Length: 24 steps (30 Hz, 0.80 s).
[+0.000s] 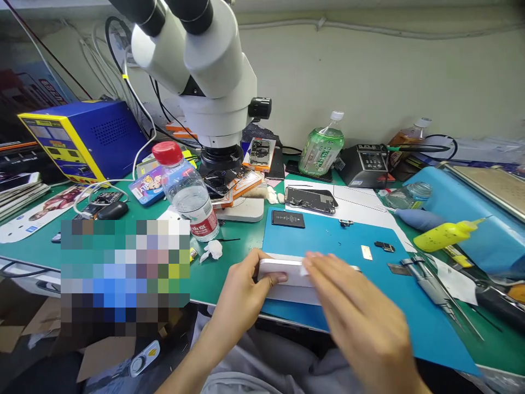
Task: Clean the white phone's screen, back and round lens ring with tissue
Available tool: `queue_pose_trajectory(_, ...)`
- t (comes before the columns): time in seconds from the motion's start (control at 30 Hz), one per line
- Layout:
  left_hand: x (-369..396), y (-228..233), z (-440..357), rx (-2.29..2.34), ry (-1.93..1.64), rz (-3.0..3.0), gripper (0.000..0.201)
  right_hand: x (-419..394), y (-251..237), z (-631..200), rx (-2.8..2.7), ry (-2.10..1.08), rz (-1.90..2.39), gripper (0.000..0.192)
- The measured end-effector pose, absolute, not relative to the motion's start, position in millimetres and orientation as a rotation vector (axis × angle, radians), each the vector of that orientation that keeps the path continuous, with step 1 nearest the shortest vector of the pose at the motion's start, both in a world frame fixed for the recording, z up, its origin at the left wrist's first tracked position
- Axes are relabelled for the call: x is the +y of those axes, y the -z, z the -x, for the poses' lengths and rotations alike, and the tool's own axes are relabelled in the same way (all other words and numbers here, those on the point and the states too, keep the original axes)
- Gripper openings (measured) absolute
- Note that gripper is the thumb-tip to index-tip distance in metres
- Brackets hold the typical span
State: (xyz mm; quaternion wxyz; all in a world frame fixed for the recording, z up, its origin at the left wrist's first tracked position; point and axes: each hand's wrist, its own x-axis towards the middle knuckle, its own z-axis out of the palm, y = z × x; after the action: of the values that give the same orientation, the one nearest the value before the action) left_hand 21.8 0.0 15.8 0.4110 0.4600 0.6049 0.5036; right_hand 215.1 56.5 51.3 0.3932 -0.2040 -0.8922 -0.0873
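Note:
My left hand (246,287) grips the left end of a pale silver phone housing (268,268), thumb on the near face and fingers behind. The housing is tilted up over the front of the blue mat (287,314). My right hand (356,306), a little blurred, lies across the housing's right part with its fingers pressed together. A small scrap of white tissue (304,270) shows at its fingertips, against the housing. Behind the hands, a black phone battery (288,218) lies on the mat. Most of the housing's right side is hidden by my right hand.
A microscope (217,82) towers at back left, with a water bottle (191,200) before it. A phone screen assembly (310,199) lies on white paper. Small parts, tweezers (455,301) and a yellow squeeze bottle (445,235) are at right. A pixelated patch covers the lower left.

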Motion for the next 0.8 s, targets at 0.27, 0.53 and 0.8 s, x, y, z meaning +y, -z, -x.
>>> queue_pose_trajectory(0.27,-5.3,-14.3,-21.7,1.528,-1.293,-1.222,0.014,39.3,-47.9,-177.4,-2.232,0.131,0.449,0.033)
queue_pose_trajectory(0.53,-7.8,-10.4,-24.4,1.621,-1.237,-1.111,0.021,61.3,-46.6,-264.8,-2.171,0.314,0.662,0.043)
queue_pose_trajectory(0.8,-12.4,-12.2,-26.3,1.696,-1.210,-1.087,0.021,55.3,-43.9,-253.9,-2.175,0.267,0.656,0.043)
